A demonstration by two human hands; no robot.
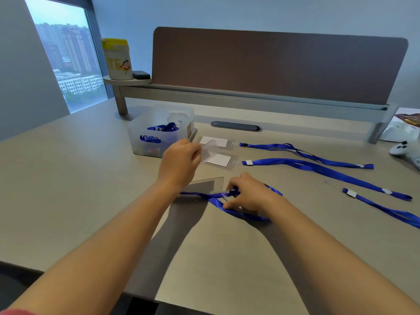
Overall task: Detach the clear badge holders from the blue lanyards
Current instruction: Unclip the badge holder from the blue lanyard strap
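My left hand (179,162) pinches a clear plastic badge holder (210,151); my right hand (247,193) grips the blue ribbon lanyard (218,202), which I should pin firmly.

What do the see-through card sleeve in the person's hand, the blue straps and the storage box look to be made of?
Badge holder held by the left hand: likely soft clear plastic; glossy, and the desk shows through. Blue lanyards: apparently woven fabric ribbon; flat, limp, slight sheen. Bin: frosted translucent plastic; its contents show blurred through the wall.
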